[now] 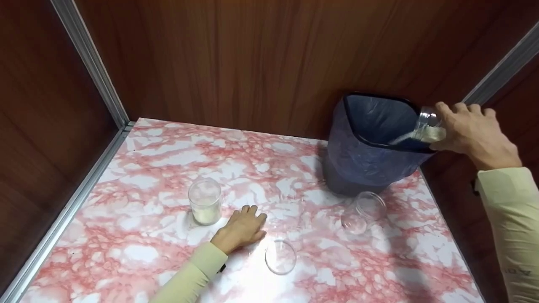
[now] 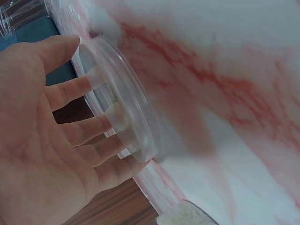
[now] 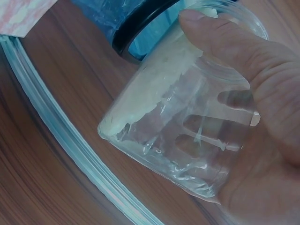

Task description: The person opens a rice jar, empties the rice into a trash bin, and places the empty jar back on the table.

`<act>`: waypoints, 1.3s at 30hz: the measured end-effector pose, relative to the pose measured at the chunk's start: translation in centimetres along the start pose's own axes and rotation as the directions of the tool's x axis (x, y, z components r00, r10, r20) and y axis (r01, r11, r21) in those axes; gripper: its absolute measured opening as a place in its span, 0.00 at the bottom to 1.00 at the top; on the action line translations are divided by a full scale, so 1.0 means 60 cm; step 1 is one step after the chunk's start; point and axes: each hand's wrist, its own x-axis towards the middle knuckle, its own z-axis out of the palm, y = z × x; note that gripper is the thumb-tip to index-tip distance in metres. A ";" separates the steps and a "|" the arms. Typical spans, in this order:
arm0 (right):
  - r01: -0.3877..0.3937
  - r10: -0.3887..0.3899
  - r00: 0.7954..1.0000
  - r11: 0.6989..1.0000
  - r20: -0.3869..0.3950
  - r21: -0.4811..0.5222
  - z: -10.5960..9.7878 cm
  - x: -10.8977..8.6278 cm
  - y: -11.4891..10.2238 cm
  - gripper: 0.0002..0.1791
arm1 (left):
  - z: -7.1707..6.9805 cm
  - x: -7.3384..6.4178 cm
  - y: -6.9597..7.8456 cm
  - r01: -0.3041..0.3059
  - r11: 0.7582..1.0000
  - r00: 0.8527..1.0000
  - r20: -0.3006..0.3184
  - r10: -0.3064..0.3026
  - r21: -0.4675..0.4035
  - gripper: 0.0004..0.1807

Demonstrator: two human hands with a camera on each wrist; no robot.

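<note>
My right hand [image 1: 476, 132] grips a clear jar [image 3: 159, 108] and holds it tipped over the rim of a lined bin [image 1: 358, 155]. Pale grains [image 3: 154, 84] lie along the jar's lower side, and a thin stream of them runs from its mouth into the bin. My left hand [image 1: 242, 227] is low over the table, palm down, fingers loosely extended. Close by its thumb lies a clear round lid [image 1: 281, 272]; in the left wrist view the fingers show through the lid [image 2: 136, 103]. Left of that hand stands a second clear jar [image 1: 205, 202], partly filled with pale grains.
An empty-looking clear jar [image 1: 364, 214] stands in front of the bin. The table [image 1: 168, 155] has a red and white marbled top. Dark wood panels [image 1: 231, 63] with metal frame strips [image 1: 90, 59] enclose it at the back and both sides.
</note>
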 end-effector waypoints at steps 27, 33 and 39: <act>0.016 -0.016 0.999 1.000 -0.029 -0.010 -0.001 -0.011 0.007 0.47 | -0.002 -0.004 -0.001 -0.008 0.999 1.000 0.029 0.009 -0.039 0.23; 0.026 -0.027 0.999 0.999 -0.021 -0.020 -0.003 -0.011 0.003 0.46 | -0.004 -0.003 0.002 -0.017 1.000 1.000 0.001 0.017 -0.013 0.20; 0.047 -0.048 0.999 0.999 -0.024 -0.011 -0.001 -0.005 -0.007 0.43 | -0.005 -0.004 0.002 -0.009 1.000 1.000 0.010 0.009 -0.013 0.21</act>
